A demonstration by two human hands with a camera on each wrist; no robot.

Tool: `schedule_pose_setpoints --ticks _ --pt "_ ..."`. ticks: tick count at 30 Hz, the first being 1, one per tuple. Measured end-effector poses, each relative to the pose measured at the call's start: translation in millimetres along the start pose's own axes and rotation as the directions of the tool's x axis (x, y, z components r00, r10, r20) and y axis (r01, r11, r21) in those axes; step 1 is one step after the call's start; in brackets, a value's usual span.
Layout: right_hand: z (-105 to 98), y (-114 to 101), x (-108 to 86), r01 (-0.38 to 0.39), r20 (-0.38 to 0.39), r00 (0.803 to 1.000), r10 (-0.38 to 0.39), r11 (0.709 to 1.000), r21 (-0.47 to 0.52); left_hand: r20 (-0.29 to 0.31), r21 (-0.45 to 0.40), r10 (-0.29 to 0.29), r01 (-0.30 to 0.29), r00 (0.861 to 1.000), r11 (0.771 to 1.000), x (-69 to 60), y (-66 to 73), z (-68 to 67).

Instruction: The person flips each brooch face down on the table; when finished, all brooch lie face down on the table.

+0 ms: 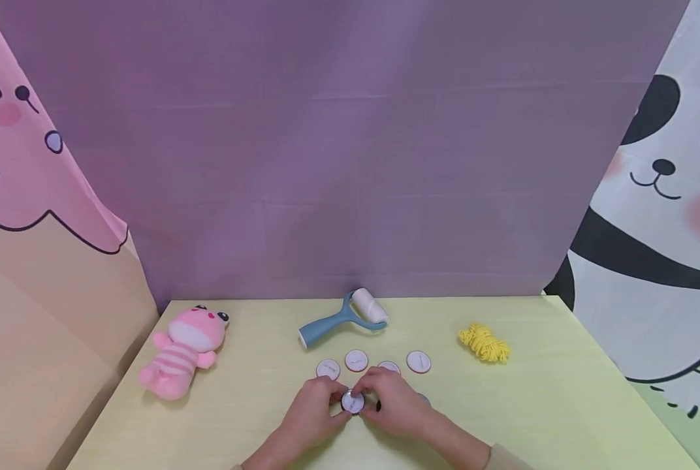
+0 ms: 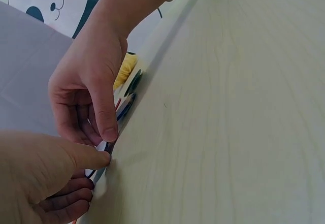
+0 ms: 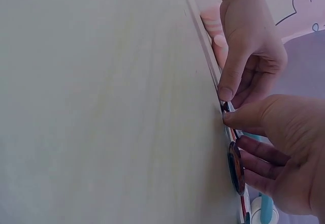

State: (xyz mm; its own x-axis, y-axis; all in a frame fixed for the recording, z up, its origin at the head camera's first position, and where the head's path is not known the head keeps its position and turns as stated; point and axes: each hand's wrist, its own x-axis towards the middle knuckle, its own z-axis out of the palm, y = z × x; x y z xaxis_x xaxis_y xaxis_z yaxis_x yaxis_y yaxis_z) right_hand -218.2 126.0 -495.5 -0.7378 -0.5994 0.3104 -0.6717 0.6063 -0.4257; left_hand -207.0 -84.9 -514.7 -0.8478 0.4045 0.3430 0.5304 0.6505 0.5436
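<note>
Disc [image 1: 352, 403] was well in front of the lint roller [image 1: 337, 320], edges pinched btwn L hand [image 1: 313, 408] & R hand [image 1: 398, 406], thumbs & fingers curled in w/ little gap. Uneven squeeze from either side could've tipped it out or shot it twd the lint roller, bumping the other discs [image 1: 418, 361] btwn.

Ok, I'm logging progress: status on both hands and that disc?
Left hand, right hand: both gripping one white-faced disc. Other discs close by. None seems in the way.
</note>
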Motion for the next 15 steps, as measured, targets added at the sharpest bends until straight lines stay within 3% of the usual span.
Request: schedule_pose_setpoints --ticks 10,15 --pt "0 0 0.2 0.009 0.034 0.999 -0.009 1.0 0.0 0.039 -0.022 -0.031 0.032 0.999 0.999 2.7 -0.6 -2.7" --pt "-10 6 2.2 0.007 0.042 0.999 -0.007 1.0 0.006 0.07 -0.031 -0.06 0.062 0.996 0.998 7.8 1.9 -6.2"
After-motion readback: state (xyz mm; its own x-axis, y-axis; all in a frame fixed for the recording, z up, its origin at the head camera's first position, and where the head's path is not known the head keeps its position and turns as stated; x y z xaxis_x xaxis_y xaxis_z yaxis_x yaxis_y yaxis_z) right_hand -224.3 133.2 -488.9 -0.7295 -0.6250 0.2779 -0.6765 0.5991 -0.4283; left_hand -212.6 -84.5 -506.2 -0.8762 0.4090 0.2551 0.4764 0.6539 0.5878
